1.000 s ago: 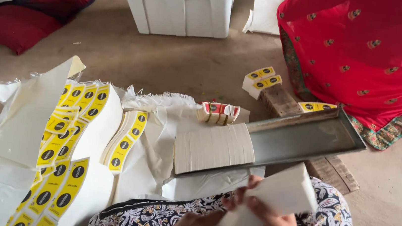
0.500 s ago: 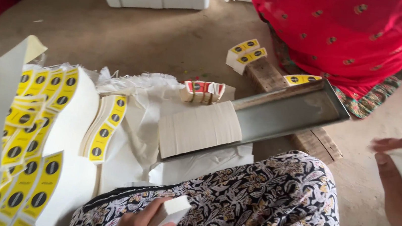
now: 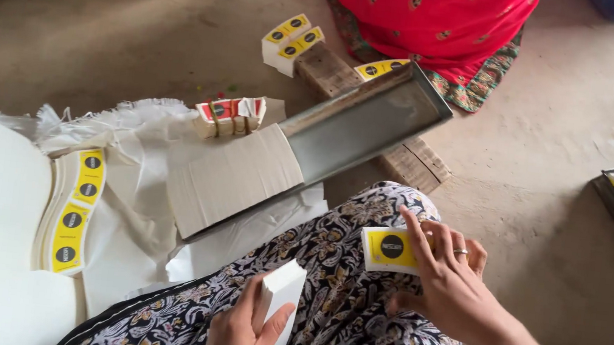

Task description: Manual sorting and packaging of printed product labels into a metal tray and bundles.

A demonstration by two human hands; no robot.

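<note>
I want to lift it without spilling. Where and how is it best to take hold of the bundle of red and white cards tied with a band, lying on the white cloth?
Probably grip the banded bundle across its two long sides, near the middle where the band wraps it, coming from above. It lies flat on the white cloth with its top free; the metal tray crowds its right end.

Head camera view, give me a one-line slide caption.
Left hand grips white card stack; right hand presses yellow label bundle on lap.
</note>
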